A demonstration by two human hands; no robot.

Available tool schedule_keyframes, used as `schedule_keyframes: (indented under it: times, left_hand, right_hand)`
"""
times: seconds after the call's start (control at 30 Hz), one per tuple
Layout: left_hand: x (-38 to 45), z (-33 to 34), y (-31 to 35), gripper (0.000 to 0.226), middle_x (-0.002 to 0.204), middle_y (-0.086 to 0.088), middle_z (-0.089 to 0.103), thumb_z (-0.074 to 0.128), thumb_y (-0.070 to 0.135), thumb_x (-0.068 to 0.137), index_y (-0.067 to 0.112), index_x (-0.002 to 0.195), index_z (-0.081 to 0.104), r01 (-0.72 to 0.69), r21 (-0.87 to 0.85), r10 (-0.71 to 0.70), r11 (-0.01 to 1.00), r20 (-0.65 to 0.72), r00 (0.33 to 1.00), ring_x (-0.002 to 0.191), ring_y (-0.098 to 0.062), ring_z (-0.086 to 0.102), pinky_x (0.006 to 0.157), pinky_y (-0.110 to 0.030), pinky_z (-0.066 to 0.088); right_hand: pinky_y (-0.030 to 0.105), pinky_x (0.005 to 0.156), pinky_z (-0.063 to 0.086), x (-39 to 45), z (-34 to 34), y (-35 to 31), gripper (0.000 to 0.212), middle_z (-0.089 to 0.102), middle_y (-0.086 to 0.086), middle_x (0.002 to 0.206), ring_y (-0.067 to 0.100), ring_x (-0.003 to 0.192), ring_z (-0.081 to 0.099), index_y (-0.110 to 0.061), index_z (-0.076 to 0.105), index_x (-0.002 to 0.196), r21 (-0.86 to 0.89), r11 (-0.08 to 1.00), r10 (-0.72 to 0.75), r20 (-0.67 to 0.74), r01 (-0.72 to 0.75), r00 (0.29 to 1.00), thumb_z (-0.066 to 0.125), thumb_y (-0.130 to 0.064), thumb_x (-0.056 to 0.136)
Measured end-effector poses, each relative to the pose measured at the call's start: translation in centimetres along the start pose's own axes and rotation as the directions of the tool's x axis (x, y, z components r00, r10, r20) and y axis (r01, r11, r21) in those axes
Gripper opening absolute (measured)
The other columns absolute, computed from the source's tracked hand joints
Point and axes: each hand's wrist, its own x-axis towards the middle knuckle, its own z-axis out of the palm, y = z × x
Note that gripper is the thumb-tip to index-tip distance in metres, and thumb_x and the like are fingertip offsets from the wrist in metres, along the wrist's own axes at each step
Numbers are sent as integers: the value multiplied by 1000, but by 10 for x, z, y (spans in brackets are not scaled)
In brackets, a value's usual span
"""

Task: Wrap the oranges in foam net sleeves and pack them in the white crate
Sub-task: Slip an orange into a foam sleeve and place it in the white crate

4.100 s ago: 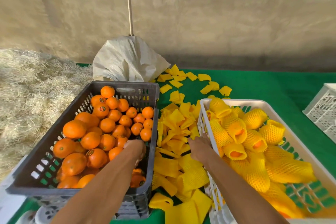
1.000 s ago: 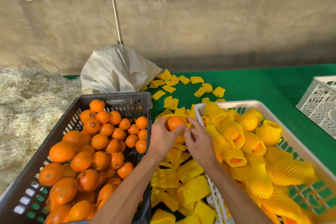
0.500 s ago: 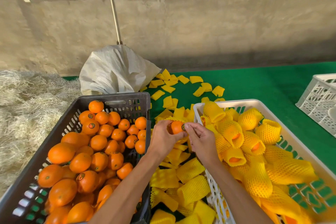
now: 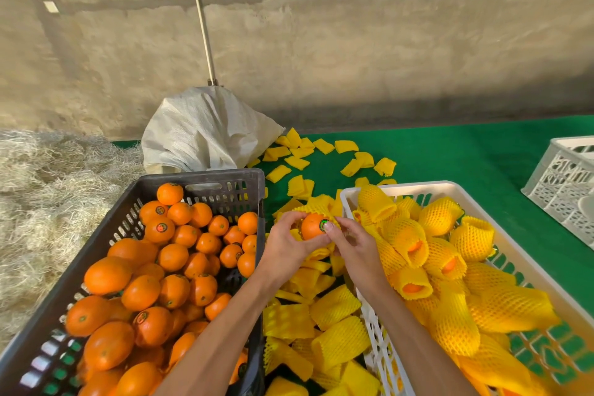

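Two sets of fingers (image 4: 328, 226) pinch one foam net sleeve (image 4: 316, 210) around the orange (image 4: 313, 226): your left hand (image 4: 286, 243) and right hand (image 4: 355, 246) flank it, just left of the white crate (image 4: 348, 194).
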Motion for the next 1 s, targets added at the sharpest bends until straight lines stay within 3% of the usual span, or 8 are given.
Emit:
schedule_keyframes:
  times: [0.17, 0.27, 0.37, 0.57, 0.63, 0.77, 0.87, 1.0]
  left_hand:
    - [1, 2, -2, 54, 116, 0, 70, 78, 59, 81, 22, 118, 68, 77, -148, -63, 986, 99, 993, 111, -21, 67, 99, -46, 56]
    - [2, 3, -4, 44, 110, 4, 74, 74, 59, 87, 24, 113, 71, 84, -136, -75, 987, 68, 995, 107, -18, 70, 96, -44, 59]
    - [5, 2, -7, 37, 108, -3, 75, 77, 50, 88, 19, 108, 75, 161, -267, -149, 950, 65, 987, 104, -25, 72, 89, -44, 62]
    - [8, 3, -8, 42, 118, -7, 71, 76, 49, 83, 16, 109, 76, 276, -349, -261, 896, 91, 961, 104, -22, 73, 80, -36, 63]
    - [10, 4, -9, 49, 119, -7, 72, 75, 52, 81, 15, 113, 74, 324, -334, -294, 885, 137, 946, 106, -23, 73, 85, -37, 63]
    - [11, 5, -12, 68, 119, -5, 74, 80, 61, 74, 15, 123, 71, 396, -194, -361, 898, 193, 912, 109, -21, 72, 96, -41, 60]
    - [11, 5, -13, 64, 123, -7, 72, 85, 52, 76, 14, 125, 70, 406, -170, -369, 898, 212, 905, 113, -25, 70, 97, -47, 59]
    - [8, 8, -11, 42, 109, -5, 74, 86, 45, 79, 19, 110, 75, 325, -31, -318, 945, 130, 939, 102, -25, 71, 86, -49, 62]
  right_hand:
    - [33, 78, 63, -2, -2, -4, 49, 65, -4, 133, 13, 109, 70, -32, 64, 132, 68, 998, -9, 37, 6, 999, 70, -53, 88]
    - [30, 75, 62, -2, -3, -2, 49, 65, -6, 131, 15, 97, 72, -31, 64, 134, 24, 1000, -17, 42, 16, 999, 69, -51, 89]
    - [27, 71, 59, -1, -2, 0, 43, 64, -6, 126, 18, 81, 73, -34, 62, 136, -27, 998, -46, 71, 48, 996, 63, -49, 95]
    - [27, 67, 59, 0, -1, 7, 31, 66, -1, 114, 18, 75, 73, -23, 67, 129, -96, 991, -94, 24, 96, 995, 50, -34, 106]
    - [26, 68, 60, 0, 1, 11, 30, 67, 0, 114, 16, 78, 74, -22, 66, 129, -158, 983, -97, -4, 95, 995, 48, -32, 107]
    - [38, 92, 60, 1, 1, 13, 36, 64, 0, 132, 17, 116, 65, -18, 59, 141, -309, 946, -100, 22, 102, 995, 51, -25, 107]
    - [36, 94, 59, 1, 1, 11, 32, 69, 2, 123, 17, 113, 65, -13, 64, 134, -373, 920, -132, -10, 119, 991, 54, -26, 106]
    - [20, 81, 51, -1, 5, 11, 34, 65, 2, 118, 17, 107, 62, -11, 58, 134, -458, 885, -133, -80, 82, 988, 49, -30, 107]
